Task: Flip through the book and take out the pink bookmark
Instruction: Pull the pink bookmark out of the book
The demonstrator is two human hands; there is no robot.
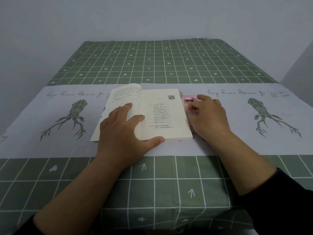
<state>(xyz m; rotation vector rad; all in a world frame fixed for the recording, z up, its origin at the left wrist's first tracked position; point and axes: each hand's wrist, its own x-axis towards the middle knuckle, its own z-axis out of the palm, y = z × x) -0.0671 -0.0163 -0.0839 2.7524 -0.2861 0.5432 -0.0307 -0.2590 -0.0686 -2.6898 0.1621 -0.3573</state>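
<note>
Book [162, 114]: open on bench, left hand [123, 133] flat, gripping nothing; right hand [210, 114] on pink bookmark [188, 100], grip unclear; pinch the card's edge, pages pinned.

open book [162, 114], left hand [123, 133] flat, pink bookmark [188, 100]

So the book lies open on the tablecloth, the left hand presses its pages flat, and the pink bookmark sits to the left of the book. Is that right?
Not quite. The pink bookmark is to the right of the book, under the right hand, as the head view shows. The rest holds: the book lies open on the tablecloth and the left hand presses its pages flat.
</note>
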